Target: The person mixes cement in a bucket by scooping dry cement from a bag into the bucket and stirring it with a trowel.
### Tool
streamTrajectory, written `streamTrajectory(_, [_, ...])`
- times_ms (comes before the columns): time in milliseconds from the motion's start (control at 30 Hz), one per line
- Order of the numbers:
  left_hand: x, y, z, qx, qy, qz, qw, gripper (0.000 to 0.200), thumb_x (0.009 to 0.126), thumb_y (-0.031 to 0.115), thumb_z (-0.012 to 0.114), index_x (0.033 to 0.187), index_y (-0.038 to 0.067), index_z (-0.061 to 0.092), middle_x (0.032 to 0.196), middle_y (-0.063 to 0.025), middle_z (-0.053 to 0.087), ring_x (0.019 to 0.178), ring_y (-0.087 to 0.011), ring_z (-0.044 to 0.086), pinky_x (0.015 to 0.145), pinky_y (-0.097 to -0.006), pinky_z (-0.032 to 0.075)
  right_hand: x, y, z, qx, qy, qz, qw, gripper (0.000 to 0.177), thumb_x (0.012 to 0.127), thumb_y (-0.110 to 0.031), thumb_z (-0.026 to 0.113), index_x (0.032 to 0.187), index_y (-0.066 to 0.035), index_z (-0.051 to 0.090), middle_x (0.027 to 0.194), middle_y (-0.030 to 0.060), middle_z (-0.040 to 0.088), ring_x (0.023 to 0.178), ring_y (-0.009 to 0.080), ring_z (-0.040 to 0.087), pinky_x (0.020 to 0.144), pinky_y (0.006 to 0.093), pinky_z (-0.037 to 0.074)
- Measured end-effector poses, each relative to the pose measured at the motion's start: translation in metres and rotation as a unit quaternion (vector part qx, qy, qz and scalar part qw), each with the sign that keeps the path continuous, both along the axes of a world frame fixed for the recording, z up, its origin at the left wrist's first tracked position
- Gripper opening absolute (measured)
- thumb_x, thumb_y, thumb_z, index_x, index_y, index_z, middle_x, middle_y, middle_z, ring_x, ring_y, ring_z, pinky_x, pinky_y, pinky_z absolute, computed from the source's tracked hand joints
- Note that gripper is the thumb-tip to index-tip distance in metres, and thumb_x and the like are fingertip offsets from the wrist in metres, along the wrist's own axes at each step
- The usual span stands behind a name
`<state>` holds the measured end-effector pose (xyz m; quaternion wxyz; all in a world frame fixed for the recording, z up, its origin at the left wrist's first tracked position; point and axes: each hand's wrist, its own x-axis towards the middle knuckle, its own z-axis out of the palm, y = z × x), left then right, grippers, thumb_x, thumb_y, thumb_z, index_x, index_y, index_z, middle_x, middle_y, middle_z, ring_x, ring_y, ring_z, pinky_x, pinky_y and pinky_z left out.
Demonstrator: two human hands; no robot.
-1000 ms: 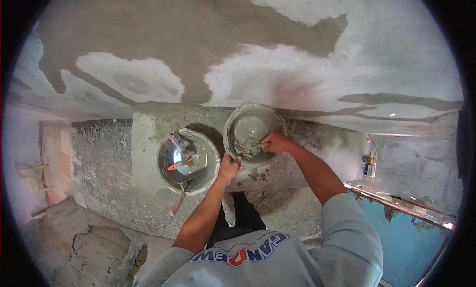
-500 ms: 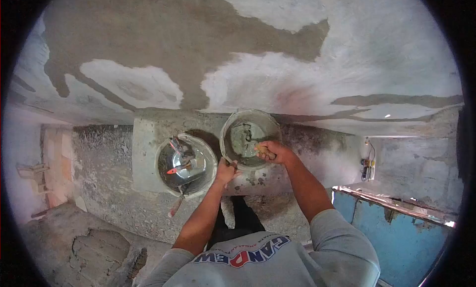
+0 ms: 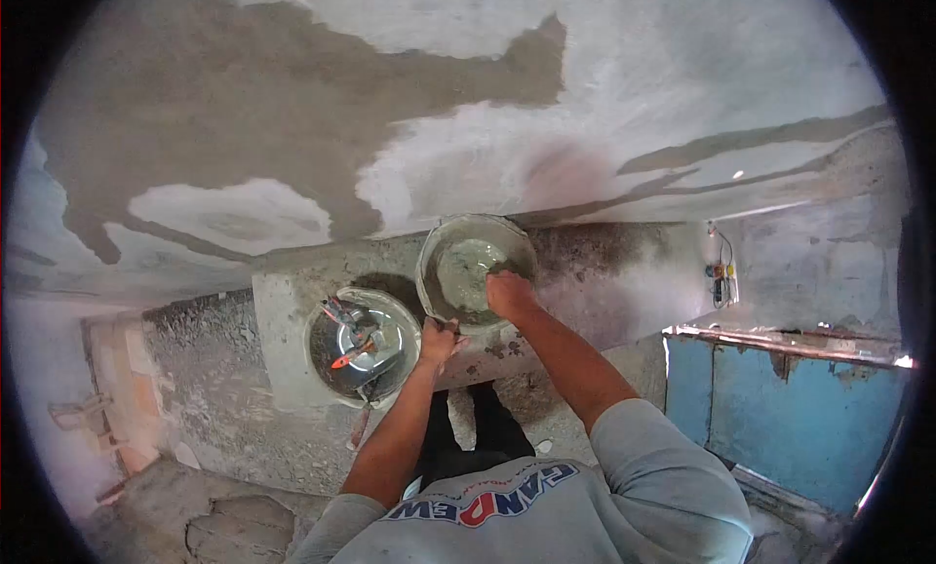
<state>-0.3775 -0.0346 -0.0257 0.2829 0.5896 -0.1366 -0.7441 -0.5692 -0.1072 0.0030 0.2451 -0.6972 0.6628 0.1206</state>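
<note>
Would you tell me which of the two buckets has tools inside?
The bucket on the left, showing orange-tipped tools; the other bucket, its rim in the left hand, holds grey mortar.

The mortar bucket [image 3: 444, 247] and the tool bucket [image 3: 395, 364] are sitting side by side on the worktop [image 3: 278, 315]. The tool bucket is lying to the left and slightly nearer the person, and their rims are almost meeting. The wall [image 3: 585, 96] is rising directly behind the mortar bucket. The left hand [image 3: 439, 340] is resting on the mortar bucket's near rim, between the two buckets. The right hand [image 3: 509, 293] is reaching inside the mortar bucket, at its right side. Tools [image 3: 351, 335] are lying in the tool bucket, and one handle [image 3: 359, 427] is hanging over its near rim. A panel [image 3: 780, 408] is standing well to the right of the worktop. The floor [image 3: 234, 437] is lying below and to the left.
</note>
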Motion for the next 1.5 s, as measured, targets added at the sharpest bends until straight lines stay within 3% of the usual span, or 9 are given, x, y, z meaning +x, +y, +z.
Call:
streamTrajectory(233, [0.015,-0.002,0.010,0.064,0.058,-0.027,0.996,0.040,0.105,0.018,0.059,0.134,-0.002,0.039,0.123,-0.0174,0.056,0.107,-0.0334,0.070,0.084,-0.0444,0.067,0.001,-0.009,0.091,0.048,0.023,0.030,0.998,0.018,0.086,-0.016,0.067,0.097,-0.005,0.074,0.109,0.0219,0.072,0.100,0.0407,0.072,0.084,0.0532,0.058])
streamTrajectory(500, [0.045,-0.064,0.123,-0.171,-0.206,-0.252,0.930,0.066,0.103,0.034,0.064,0.150,-0.008,0.046,0.138,-0.0249,0.063,0.116,-0.0260,0.069,0.094,-0.0365,0.056,0.028,0.007,-0.003,-0.071,-0.021,-0.067,0.995,0.023,0.091,-0.017,0.061,0.099,-0.008,0.080,0.101,0.0148,0.076,0.101,0.0349,0.074,0.084,0.0511,0.060])
streamTrajectory(600, [0.033,-0.103,0.078,-0.357,-0.423,-0.254,0.793,0.074,0.101,0.035,0.066,0.152,-0.012,0.041,0.155,-0.0301,0.047,0.144,-0.0376,0.047,0.119,-0.0406,0.036,0.029,0.022,-0.018,-0.032,-0.046,-0.079,0.995,0.022,0.091,-0.020,0.063,0.099,-0.012,0.081,0.099,0.0122,0.076,0.098,0.0320,0.075,0.079,0.0502,0.060])
streamTrajectory(800, [0.025,-0.161,-0.025,-0.376,-0.311,-0.239,0.840,0.086,0.097,0.038,0.070,0.154,-0.014,0.032,0.155,-0.0343,0.043,0.147,-0.0395,0.042,0.121,-0.0415,0.033,0.015,0.030,0.045,-0.094,0.004,-0.053,0.994,0.018,0.089,-0.018,0.067,0.096,-0.015,0.082,0.098,0.0078,0.078,0.095,0.0263,0.076,0.070,0.0426,0.060])
streamTrajectory(900, [0.013,-0.154,0.011,-0.352,-0.318,-0.212,0.854,0.082,0.095,0.035,0.073,0.151,-0.013,0.039,0.151,-0.0334,0.049,0.143,-0.0404,0.048,0.117,-0.0423,0.039,0.010,0.024,0.013,-0.075,0.010,-0.054,0.996,0.021,0.089,-0.022,0.065,0.099,-0.015,0.082,0.101,0.0108,0.078,0.095,0.0293,0.076,0.071,0.0446,0.060])
streamTrajectory(967, [-0.003,-0.134,0.054,-0.405,-0.485,-0.243,0.736,0.072,0.092,0.033,0.075,0.146,-0.007,0.049,0.142,-0.0296,0.058,0.131,-0.0432,0.057,0.110,-0.0455,0.045,0.014,0.020,0.046,-0.041,0.009,-0.033,0.999,0.024,0.092,-0.019,0.062,0.103,-0.014,0.082,0.105,0.0122,0.079,0.100,0.0295,0.076,0.076,0.0436,0.061])
streamTrajectory(1133, [-0.016,-0.107,0.094,-0.432,-0.435,-0.102,0.783,0.049,0.090,0.031,0.078,0.126,-0.001,0.067,0.101,-0.0214,0.073,0.090,-0.0317,0.071,0.086,-0.0424,0.055,0.027,-0.006,0.036,0.008,0.003,-0.001,1.000,0.025,0.094,-0.024,0.064,0.107,-0.010,0.080,0.119,0.0130,0.075,0.109,0.0325,0.072,0.091,0.0467,0.057])
streamTrajectory(1233, [-0.017,-0.101,0.136,-0.340,-0.401,-0.257,0.810,0.035,0.089,0.033,0.077,0.095,-0.002,0.075,0.081,-0.0193,0.072,0.076,-0.0341,0.068,0.076,-0.0461,0.053,0.012,0.005,0.100,-0.083,0.047,0.079,0.992,0.032,0.093,-0.029,0.070,0.120,-0.011,0.076,0.135,0.0129,0.065,0.121,0.0325,0.062,0.104,0.0485,0.048])
streamTrajectory(1500, [-0.036,-0.084,0.128,-0.369,-0.263,-0.235,0.860,0.026,0.093,0.019,0.076,0.078,0.000,0.064,0.068,0.0001,0.059,0.065,-0.0089,0.049,0.062,-0.0302,0.044,-0.110,0.170,0.127,-0.279,-0.225,-0.238,0.903,0.046,0.091,-0.023,0.076,0.134,-0.011,0.068,0.134,0.0163,0.063,0.125,0.0366,0.058,0.106,0.0479,0.046])
